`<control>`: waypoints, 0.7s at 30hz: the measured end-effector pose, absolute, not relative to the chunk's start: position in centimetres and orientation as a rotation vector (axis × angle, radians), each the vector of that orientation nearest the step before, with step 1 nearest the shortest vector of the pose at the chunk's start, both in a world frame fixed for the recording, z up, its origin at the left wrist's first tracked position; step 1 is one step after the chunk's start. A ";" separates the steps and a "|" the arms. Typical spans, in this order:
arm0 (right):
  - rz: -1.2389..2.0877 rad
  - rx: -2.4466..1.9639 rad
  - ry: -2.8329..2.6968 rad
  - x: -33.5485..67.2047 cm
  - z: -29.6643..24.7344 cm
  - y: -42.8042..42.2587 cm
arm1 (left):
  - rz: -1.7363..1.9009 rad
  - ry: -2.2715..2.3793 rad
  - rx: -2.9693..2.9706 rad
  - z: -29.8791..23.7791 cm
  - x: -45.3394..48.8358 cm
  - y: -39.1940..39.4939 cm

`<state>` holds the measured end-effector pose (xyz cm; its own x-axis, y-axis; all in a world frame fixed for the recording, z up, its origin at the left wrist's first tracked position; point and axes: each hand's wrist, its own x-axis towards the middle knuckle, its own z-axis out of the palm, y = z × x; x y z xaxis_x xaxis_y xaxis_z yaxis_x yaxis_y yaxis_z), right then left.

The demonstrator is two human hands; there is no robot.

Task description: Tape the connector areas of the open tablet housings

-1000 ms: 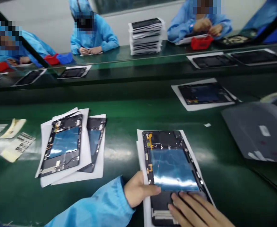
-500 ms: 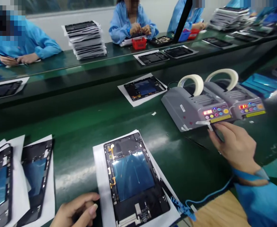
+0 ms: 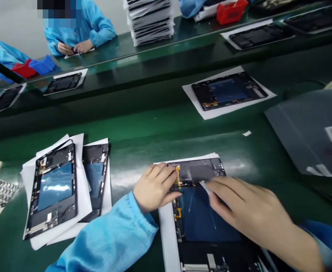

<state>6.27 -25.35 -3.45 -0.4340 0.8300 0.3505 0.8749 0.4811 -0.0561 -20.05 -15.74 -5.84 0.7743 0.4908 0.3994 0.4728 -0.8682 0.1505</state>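
In the head view, an opened tablet [image 3: 208,251] with a blue film over its middle lies on white paper in front of me. My left hand [image 3: 157,187] rests at its upper left edge beside an orange flex cable [image 3: 178,174]. Its fingers are loosely bent and apart, with nothing held. Between the thumb and fingertips of my right hand [image 3: 248,211] is a small piece of white tape [image 3: 205,187], just at the top edge of the blue film. That hand covers much of the tablet's right side.
Two more tablets [image 3: 56,185] lie overlapped on paper at left, near a sheet of small round parts [image 3: 5,194]. Another tablet [image 3: 230,92] sits farther back. A grey tape dispenser [image 3: 310,128] stands at right. Beyond a raised shelf, a person [image 3: 78,30] works.
My right hand has left the tape dispenser and come over the tablet with the tape. My left hand has moved up onto the tablet's edge. The view has turned left.
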 end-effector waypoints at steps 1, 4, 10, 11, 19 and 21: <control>-0.234 -1.418 -2.426 4.3 -3.5 -23.4 | 0.669 0.776 2.904 -6.5 -20.0 -15.5; -0.388 -1.389 -2.408 0.9 -3.7 -18.8 | 0.666 0.767 2.818 -7.6 -20.0 -15.6; -0.459 -1.337 -2.471 0.2 -3.8 -17.6 | 0.678 0.793 2.696 -8.1 -19.7 -16.5; -0.458 -1.334 -2.484 0.3 -3.8 -17.8 | 0.674 0.797 2.689 -8.1 -19.6 -16.5; -0.441 -1.309 -2.563 0.7 -4.4 -18.3 | 0.630 0.792 2.656 -8.3 -19.3 -16.7; -0.431 -1.305 -2.572 0.8 -4.6 -18.4 | 0.633 0.795 2.659 -8.3 -19.3 -16.7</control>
